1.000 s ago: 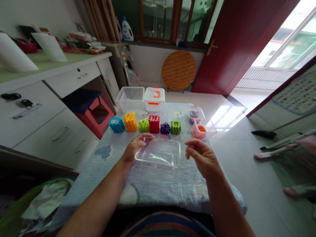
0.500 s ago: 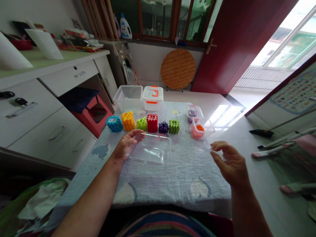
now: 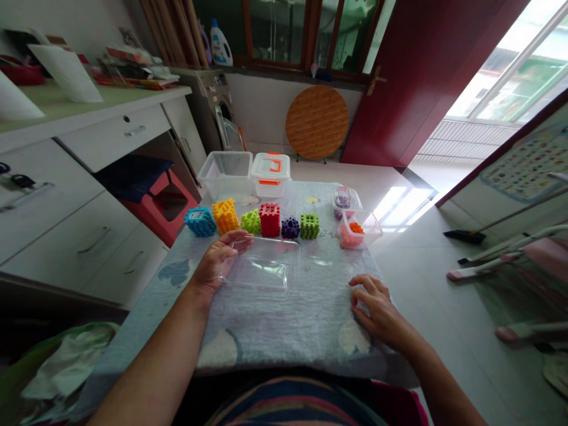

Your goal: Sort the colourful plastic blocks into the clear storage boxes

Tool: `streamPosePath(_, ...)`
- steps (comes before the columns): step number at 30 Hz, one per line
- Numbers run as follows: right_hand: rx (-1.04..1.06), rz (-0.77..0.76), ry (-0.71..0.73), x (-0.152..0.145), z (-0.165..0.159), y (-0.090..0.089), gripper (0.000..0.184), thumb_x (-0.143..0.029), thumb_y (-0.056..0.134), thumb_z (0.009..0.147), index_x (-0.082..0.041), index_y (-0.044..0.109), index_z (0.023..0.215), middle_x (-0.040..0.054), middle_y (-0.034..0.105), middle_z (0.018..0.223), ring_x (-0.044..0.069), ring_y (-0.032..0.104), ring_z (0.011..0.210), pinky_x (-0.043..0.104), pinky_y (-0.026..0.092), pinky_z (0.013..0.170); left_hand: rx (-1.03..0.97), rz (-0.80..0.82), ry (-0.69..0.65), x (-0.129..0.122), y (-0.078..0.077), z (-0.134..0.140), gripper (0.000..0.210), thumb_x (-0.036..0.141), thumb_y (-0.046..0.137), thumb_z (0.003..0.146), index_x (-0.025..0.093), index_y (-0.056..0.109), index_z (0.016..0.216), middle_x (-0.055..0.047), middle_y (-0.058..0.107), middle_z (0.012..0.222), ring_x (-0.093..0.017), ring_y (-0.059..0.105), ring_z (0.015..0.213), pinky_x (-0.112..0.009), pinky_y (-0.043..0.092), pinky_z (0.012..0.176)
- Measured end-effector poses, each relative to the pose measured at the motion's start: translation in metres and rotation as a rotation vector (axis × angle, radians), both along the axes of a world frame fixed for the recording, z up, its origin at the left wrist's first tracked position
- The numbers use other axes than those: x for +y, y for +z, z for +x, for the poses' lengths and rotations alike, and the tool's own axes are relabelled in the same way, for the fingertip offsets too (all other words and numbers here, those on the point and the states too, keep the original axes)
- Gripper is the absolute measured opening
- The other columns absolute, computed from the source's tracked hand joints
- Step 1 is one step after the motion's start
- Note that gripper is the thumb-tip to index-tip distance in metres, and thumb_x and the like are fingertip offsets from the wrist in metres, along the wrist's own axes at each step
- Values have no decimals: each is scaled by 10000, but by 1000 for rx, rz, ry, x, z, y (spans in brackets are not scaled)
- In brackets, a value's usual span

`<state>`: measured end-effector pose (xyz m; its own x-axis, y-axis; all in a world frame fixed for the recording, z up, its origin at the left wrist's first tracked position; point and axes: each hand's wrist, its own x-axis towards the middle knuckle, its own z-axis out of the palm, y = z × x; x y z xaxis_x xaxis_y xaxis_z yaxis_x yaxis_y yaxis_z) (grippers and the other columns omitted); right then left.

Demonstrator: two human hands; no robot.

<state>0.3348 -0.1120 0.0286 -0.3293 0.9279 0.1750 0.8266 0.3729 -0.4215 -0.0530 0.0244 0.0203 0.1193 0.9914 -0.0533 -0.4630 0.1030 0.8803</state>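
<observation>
My left hand point(image 3: 222, 260) grips the left edge of a clear plastic box point(image 3: 261, 269), tilted above the cloth. Past it stands a row of interlocking block cubes: blue point(image 3: 200, 222), yellow point(image 3: 226, 216), light green point(image 3: 251, 222), red point(image 3: 270, 220), purple point(image 3: 290, 228) and green point(image 3: 309, 226). My right hand point(image 3: 373, 305) hovers low over or rests on the right side of the table, with loosely bent fingers apart and nothing visible in them. Between the hands, a faint glint on the cloth may be a clear sheet or lid; I cannot make it out.
At the back of the cloth-covered table point(image 3: 288, 331) stand an open clear bin point(image 3: 226, 177) and a lidded box point(image 3: 271, 176) with orange clips. On the right are a small tub point(image 3: 373, 228) with pink and orange pieces and another holding purple pieces point(image 3: 342, 202). A red stool point(image 3: 177, 207) stands left.
My right hand has let go of a thin clear piece and moved left and down over the cloth. The left hand keeps its hold on the clear box. The view has shifted slightly.
</observation>
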Motion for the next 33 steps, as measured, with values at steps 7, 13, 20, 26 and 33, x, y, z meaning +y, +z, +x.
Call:
streamPosePath(7,48,-19,63,53,-19,58,215,-237,618,848,-263,585,1059,76,631,1119,257,604,1063,465,506,947,39,-45,-29,-3,-1,11,395,162,724,567,166,765,960,-83,757,1031,-221,681,972,-318,493,917)
streamPosePath(13,-79,84,-10,156,-62,62,589,-230,706,778,-153,506,1327,165,539,1351,330,480,1287,480,410,1082,20,-76,-27,-5,0,14,394,192,761,601,163,752,994,-86,746,1031,-215,676,987,-309,492,924)
streamPosePath(20,-408,-93,-5,214,-80,55,669,-407,816,707,-125,566,1260,209,548,1287,386,492,1196,496,443,976,26,-70,-56,-4,-3,12,420,226,769,624,181,743,1040,-73,744,1017,-219,672,1010,-338,470,979)
streamPosePath(26,-477,-132,16,224,-79,49,497,-357,771,754,-136,625,1174,181,573,1216,332,512,1136,422,435,941,54,-49,-65,-5,-3,11,413,250,765,640,173,738,1045,-76,744,1006,-224,666,1016,-347,455,993)
streamPosePath(33,-436,-100,-31,222,-75,47,506,-381,749,743,-172,619,1186,140,575,1216,298,531,1108,376,430,921,76,-55,-64,-7,1,12,404,261,754,654,172,726,1047,-84,748,1023,-233,663,1027,-367,446,993)
